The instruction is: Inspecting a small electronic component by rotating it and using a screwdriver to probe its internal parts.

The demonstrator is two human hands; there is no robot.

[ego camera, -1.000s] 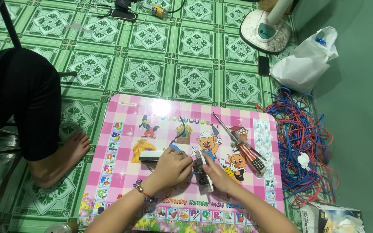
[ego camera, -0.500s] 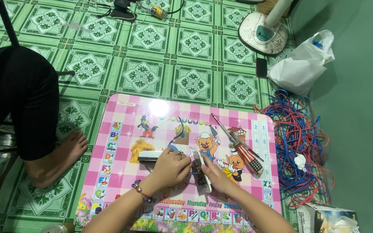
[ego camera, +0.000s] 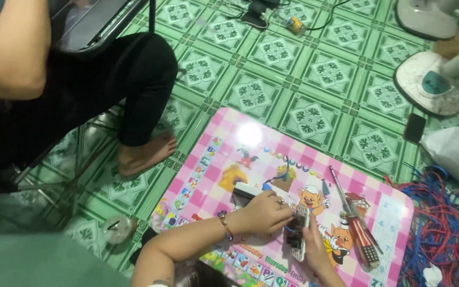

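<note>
Small white electrical part lies on the pink tabletop, long axis running away from the person. Left hand closed on its far end; right hand grips the near end from the right, both touching it.

Even, fairly bright indoor light falls from overhead, and its clearest sign is a round white patch of glare on the glossy pink cartoon table — it washes out the print near the far edge. Shadows are soft and short, darkest under the seated person's black trouser leg and around the bare foot on the green patterned floor tiles. The picture is slightly soft all over with smeared fine detail — the left hand, right hand and the small device between them look blurred, and the grey-green shape at the bottom left corner is out of focus.
</note>
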